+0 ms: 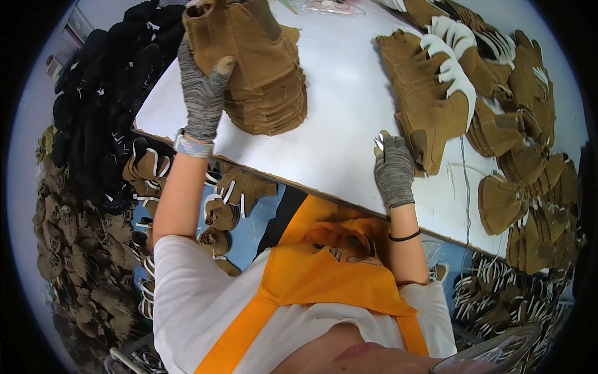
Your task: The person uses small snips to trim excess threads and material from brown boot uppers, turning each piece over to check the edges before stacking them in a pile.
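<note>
My left hand (pixel 204 93), in a grey knit glove with bare thumb tip, grips the side of a brown suede boot upper (pixel 246 43). That upper sits over a stack of nested brown uppers (pixel 268 112) on the white table (pixel 339 93). Lower right of the stack, my gloved right hand (pixel 394 168) is closed around small snips (pixel 379 142); only their silver tips show, the rest being hidden by the fingers. Just beyond that hand lies a row of overlapping brown uppers (pixel 423 100) with white lining edges.
More brown upper piles (pixel 498 131) crowd the table's right side, near a dark cord (pixel 466 193). Black pieces (pixel 106 100) heap up at the left, brown bundles (pixel 81 268) below them. Further uppers (pixel 240 190) lie under the table's front edge.
</note>
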`<move>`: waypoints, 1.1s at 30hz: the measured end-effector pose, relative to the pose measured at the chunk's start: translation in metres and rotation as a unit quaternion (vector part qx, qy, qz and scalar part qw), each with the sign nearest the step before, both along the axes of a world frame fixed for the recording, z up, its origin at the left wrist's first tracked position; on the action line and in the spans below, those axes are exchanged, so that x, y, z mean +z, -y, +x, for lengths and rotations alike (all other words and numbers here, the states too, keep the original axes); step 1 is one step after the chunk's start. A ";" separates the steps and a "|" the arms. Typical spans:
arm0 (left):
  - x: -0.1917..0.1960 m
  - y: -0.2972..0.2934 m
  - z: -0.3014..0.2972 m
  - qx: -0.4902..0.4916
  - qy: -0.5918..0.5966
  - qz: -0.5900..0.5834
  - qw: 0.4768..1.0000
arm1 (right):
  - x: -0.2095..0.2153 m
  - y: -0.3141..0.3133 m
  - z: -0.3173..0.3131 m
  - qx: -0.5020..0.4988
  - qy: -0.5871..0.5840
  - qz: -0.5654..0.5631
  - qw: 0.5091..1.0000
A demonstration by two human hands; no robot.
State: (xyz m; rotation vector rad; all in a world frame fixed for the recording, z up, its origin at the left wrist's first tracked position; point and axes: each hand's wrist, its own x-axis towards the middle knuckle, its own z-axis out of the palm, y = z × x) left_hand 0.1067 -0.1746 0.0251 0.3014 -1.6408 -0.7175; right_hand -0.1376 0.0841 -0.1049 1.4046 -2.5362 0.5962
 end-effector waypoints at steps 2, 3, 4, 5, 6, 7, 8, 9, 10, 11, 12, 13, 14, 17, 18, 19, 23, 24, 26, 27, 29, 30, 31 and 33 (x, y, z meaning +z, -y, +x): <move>-0.005 0.016 0.016 0.003 0.047 -0.030 0.998 | 0.000 -0.005 0.000 -0.002 -0.039 -0.006 0.999; 0.003 0.016 0.023 -0.006 0.099 -0.012 0.995 | 0.005 -0.006 0.001 -0.007 -0.037 -0.014 0.999; 0.005 0.022 0.031 -0.009 0.128 0.000 0.992 | 0.015 -0.008 0.005 0.004 -0.025 -0.025 0.999; 0.009 0.027 0.042 -0.009 0.142 -0.015 0.990 | 0.033 -0.005 0.014 0.022 -0.013 -0.038 0.999; 0.011 0.030 0.044 -0.017 0.155 -0.027 0.987 | 0.041 -0.003 0.022 0.031 -0.002 -0.048 0.998; 0.017 0.030 0.043 -0.023 0.171 -0.036 0.984 | 0.036 0.002 0.027 0.105 0.081 -0.144 0.981; 0.026 0.028 0.043 -0.026 0.189 -0.043 0.981 | 0.032 0.013 0.037 0.136 0.266 -0.142 0.944; 0.029 0.027 0.042 -0.032 0.207 -0.050 0.976 | 0.034 0.018 0.047 0.254 0.440 -0.124 0.852; 0.025 0.030 0.038 -0.013 0.199 -0.046 0.979 | 0.030 0.024 0.058 0.276 0.609 -0.087 0.739; 0.025 0.037 0.030 0.007 0.188 -0.046 0.981 | 0.027 0.033 0.068 0.290 0.748 -0.049 0.595; 0.027 0.048 0.016 0.021 0.179 -0.047 0.982 | 0.002 0.045 0.074 0.361 0.770 -0.081 0.520; 0.024 0.070 0.012 0.000 0.191 -0.012 0.982 | -0.016 0.061 0.085 0.292 0.853 -0.097 0.421; 0.027 0.088 0.002 -0.013 0.210 0.022 0.977 | -0.019 0.077 0.089 0.252 0.901 -0.110 0.334; 0.047 0.094 -0.021 -0.089 0.212 0.118 0.966 | -0.014 0.114 0.097 0.159 0.961 -0.148 0.173; 0.057 0.079 -0.035 -0.142 0.173 0.145 0.964 | -0.011 0.124 0.101 0.127 0.962 -0.160 0.179; 0.054 0.080 -0.039 -0.129 0.150 0.140 0.970 | 0.000 0.132 0.108 0.083 0.946 -0.173 0.263; 0.049 0.094 -0.041 -0.187 0.103 0.198 0.957 | 0.007 0.148 0.123 0.072 0.922 -0.204 0.320; 0.051 0.088 -0.041 -0.175 0.112 0.194 0.959 | 0.008 0.151 0.125 0.077 0.921 -0.209 0.320; 0.067 0.078 -0.040 -0.148 0.131 0.181 0.963 | 0.017 0.157 0.125 0.023 0.924 -0.189 0.331; 0.090 0.072 -0.038 -0.050 0.227 0.132 0.964 | 0.025 0.156 0.122 0.026 0.926 -0.196 0.320; 0.110 0.053 -0.062 -0.075 0.256 0.011 0.964 | 0.050 0.149 0.113 0.014 0.918 -0.266 0.295; 0.128 0.036 -0.057 -0.014 0.297 -0.036 0.954 | 0.067 0.142 0.116 0.051 0.934 -0.255 0.244; 0.135 0.022 -0.057 0.053 0.356 -0.069 0.930 | 0.075 0.136 0.113 0.080 0.946 -0.248 0.195; 0.143 0.013 -0.064 0.052 0.451 -0.049 0.889 | 0.075 0.121 0.118 0.103 0.976 -0.175 0.077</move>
